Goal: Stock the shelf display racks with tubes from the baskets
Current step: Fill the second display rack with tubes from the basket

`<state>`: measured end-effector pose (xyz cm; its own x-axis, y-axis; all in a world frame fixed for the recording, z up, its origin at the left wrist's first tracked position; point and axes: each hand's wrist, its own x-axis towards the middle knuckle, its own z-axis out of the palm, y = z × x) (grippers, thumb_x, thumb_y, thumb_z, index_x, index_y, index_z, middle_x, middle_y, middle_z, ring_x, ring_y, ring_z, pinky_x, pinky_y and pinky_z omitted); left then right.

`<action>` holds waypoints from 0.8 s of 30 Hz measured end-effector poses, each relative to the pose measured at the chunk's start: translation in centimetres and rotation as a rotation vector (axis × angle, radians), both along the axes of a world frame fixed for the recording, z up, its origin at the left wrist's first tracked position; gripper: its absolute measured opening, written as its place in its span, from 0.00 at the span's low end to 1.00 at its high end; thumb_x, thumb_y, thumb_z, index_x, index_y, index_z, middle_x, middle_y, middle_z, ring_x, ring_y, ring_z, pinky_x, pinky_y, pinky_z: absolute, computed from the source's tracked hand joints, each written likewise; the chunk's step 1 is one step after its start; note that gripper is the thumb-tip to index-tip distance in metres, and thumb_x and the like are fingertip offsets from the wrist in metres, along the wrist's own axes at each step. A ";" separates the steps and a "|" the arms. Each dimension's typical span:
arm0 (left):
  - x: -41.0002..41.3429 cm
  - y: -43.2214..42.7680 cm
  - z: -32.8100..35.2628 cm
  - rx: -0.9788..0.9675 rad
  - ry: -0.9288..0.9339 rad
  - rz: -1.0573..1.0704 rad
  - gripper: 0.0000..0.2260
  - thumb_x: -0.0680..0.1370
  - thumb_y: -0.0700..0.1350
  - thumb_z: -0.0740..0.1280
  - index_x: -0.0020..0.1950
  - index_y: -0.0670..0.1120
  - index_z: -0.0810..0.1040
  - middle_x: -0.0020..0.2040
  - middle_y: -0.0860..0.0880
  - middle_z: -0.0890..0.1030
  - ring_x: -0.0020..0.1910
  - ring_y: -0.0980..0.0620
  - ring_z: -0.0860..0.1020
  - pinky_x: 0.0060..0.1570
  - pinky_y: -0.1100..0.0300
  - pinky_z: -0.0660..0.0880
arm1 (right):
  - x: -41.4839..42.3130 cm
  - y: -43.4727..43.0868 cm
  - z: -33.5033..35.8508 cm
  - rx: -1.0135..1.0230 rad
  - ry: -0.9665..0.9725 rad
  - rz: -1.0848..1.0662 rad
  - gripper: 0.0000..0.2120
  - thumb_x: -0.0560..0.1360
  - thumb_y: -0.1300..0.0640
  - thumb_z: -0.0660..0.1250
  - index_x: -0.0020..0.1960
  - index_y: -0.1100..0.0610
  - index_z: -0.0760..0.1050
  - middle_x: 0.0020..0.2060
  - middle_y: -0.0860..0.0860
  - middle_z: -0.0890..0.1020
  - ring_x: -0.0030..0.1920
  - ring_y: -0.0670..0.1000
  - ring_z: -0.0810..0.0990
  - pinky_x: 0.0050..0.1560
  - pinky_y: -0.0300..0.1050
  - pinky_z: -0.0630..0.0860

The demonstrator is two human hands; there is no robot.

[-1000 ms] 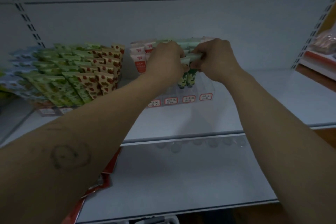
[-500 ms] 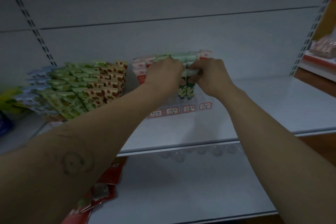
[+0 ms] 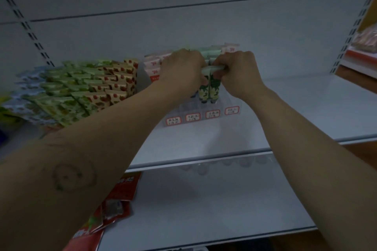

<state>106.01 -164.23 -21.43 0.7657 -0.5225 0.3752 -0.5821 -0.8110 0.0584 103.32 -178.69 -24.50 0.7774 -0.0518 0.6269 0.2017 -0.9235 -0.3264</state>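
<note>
The left hand [image 3: 185, 69] and right hand [image 3: 238, 73] together pinch, fingers curled tight, the crimped tops of two green tubes [image 3: 213, 87], held caps down so they can drop upright into the clear rack [image 3: 203, 123] on the far shelf [image 3: 306, 108]. They hang over its third column, seemingly not yet seated. Four labels [image 3: 212, 113] front it. The stocked tubes [image 3: 81, 87] at left are too many to count

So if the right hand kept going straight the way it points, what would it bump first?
Probably the standing tubes farther back in the rack. The right hand pinches the green tubes and points toward that row. Behind the row is the back wall. Depth is hard to judge.
</note>
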 end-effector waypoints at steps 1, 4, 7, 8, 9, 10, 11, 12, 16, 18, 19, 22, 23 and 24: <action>0.0 0.0 0.0 -0.008 0.001 0.005 0.12 0.74 0.51 0.71 0.52 0.45 0.81 0.47 0.43 0.79 0.45 0.43 0.77 0.39 0.56 0.69 | 0.0 0.0 -0.1 0.004 -0.009 0.002 0.09 0.70 0.65 0.68 0.49 0.61 0.83 0.44 0.59 0.85 0.46 0.59 0.81 0.47 0.44 0.70; 0.1 0.0 -0.2 -0.032 0.006 0.019 0.13 0.74 0.52 0.71 0.51 0.44 0.81 0.44 0.45 0.77 0.43 0.45 0.75 0.38 0.57 0.68 | 0.0 0.4 -0.2 0.076 -0.024 -0.020 0.09 0.70 0.65 0.67 0.48 0.61 0.83 0.43 0.60 0.85 0.44 0.59 0.81 0.46 0.46 0.74; 0.1 -0.1 -0.6 -0.057 -0.007 0.040 0.12 0.74 0.53 0.71 0.50 0.45 0.80 0.47 0.44 0.79 0.46 0.45 0.77 0.39 0.57 0.69 | 0.5 0.6 -0.1 0.199 -0.030 -0.123 0.08 0.70 0.63 0.68 0.46 0.61 0.84 0.42 0.58 0.85 0.42 0.55 0.81 0.38 0.38 0.68; 0.1 -0.1 -0.8 -0.068 -0.013 0.048 0.11 0.74 0.53 0.71 0.48 0.45 0.80 0.47 0.45 0.79 0.47 0.44 0.77 0.39 0.58 0.69 | 0.6 0.7 -0.1 0.229 -0.033 -0.153 0.07 0.69 0.63 0.68 0.46 0.61 0.84 0.41 0.57 0.84 0.41 0.53 0.80 0.36 0.36 0.66; 0.1 -0.1 -0.9 -0.079 -0.017 0.054 0.10 0.74 0.53 0.70 0.46 0.46 0.79 0.45 0.46 0.78 0.46 0.45 0.78 0.39 0.58 0.69 | 0.7 0.8 -0.1 0.250 -0.039 -0.175 0.07 0.69 0.63 0.68 0.45 0.61 0.84 0.41 0.57 0.84 0.40 0.52 0.79 0.35 0.35 0.66; 0.1 0.0 -1.1 -0.090 -0.018 0.061 0.10 0.74 0.53 0.70 0.44 0.46 0.78 0.44 0.47 0.77 0.44 0.45 0.77 0.38 0.58 0.69 | 0.7 0.9 -0.1 0.262 -0.046 -0.194 0.07 0.69 0.63 0.68 0.45 0.62 0.84 0.40 0.57 0.84 0.40 0.52 0.79 0.35 0.35 0.67; 0.1 0.0 -1.2 -0.099 -0.017 0.065 0.10 0.74 0.53 0.70 0.44 0.47 0.78 0.43 0.47 0.77 0.43 0.46 0.76 0.37 0.58 0.68 | 0.7 1.0 0.0 0.270 -0.053 -0.209 0.07 0.69 0.63 0.68 0.45 0.62 0.84 0.40 0.57 0.84 0.40 0.52 0.80 0.35 0.34 0.67; 0.2 0.0 -1.3 -0.107 -0.016 0.066 0.10 0.74 0.54 0.70 0.44 0.47 0.77 0.42 0.48 0.76 0.42 0.46 0.76 0.37 0.58 0.68 | 0.7 1.2 -0.1 0.272 -0.061 -0.218 0.07 0.69 0.63 0.68 0.44 0.62 0.84 0.40 0.56 0.84 0.39 0.52 0.80 0.34 0.35 0.67; 0.3 0.0 -1.3 -0.120 -0.011 0.065 0.10 0.74 0.53 0.70 0.49 0.48 0.79 0.42 0.48 0.75 0.40 0.48 0.73 0.37 0.57 0.68 | 0.4 1.6 0.1 0.149 -0.041 -0.148 0.09 0.69 0.64 0.68 0.48 0.60 0.84 0.42 0.57 0.85 0.42 0.54 0.80 0.36 0.34 0.64; 0.3 0.0 -1.2 -0.116 0.006 0.063 0.11 0.74 0.53 0.70 0.51 0.48 0.79 0.42 0.49 0.75 0.40 0.48 0.74 0.37 0.57 0.68 | 0.0 1.5 0.3 0.102 -0.019 -0.097 0.10 0.70 0.64 0.69 0.51 0.60 0.83 0.44 0.57 0.85 0.44 0.55 0.80 0.37 0.32 0.63; 0.3 0.1 -1.2 -0.113 0.013 0.061 0.11 0.74 0.53 0.70 0.51 0.48 0.79 0.42 0.49 0.75 0.41 0.47 0.75 0.37 0.57 0.68 | -0.2 1.3 0.4 0.110 -0.014 -0.079 0.10 0.71 0.63 0.70 0.52 0.61 0.83 0.45 0.57 0.85 0.45 0.55 0.80 0.38 0.32 0.62; 0.5 0.2 -1.2 -0.111 0.025 0.047 0.10 0.74 0.52 0.71 0.50 0.47 0.80 0.43 0.48 0.76 0.44 0.45 0.77 0.38 0.57 0.69 | -0.3 0.8 0.6 0.174 0.015 -0.053 0.11 0.70 0.64 0.72 0.53 0.61 0.83 0.47 0.57 0.84 0.47 0.53 0.80 0.42 0.31 0.63; 0.5 0.2 -1.2 -0.111 0.024 0.039 0.10 0.74 0.51 0.71 0.50 0.47 0.80 0.43 0.47 0.77 0.44 0.45 0.77 0.38 0.57 0.69 | -0.3 0.7 0.6 0.187 0.028 -0.051 0.11 0.70 0.64 0.72 0.53 0.61 0.83 0.47 0.57 0.84 0.48 0.53 0.80 0.43 0.30 0.64; 0.5 0.3 -1.2 -0.112 0.023 0.033 0.10 0.74 0.51 0.70 0.50 0.47 0.80 0.44 0.47 0.78 0.45 0.44 0.77 0.38 0.57 0.69 | -0.3 0.7 0.7 0.191 0.038 -0.048 0.11 0.70 0.64 0.72 0.53 0.61 0.83 0.47 0.57 0.84 0.48 0.53 0.80 0.44 0.30 0.65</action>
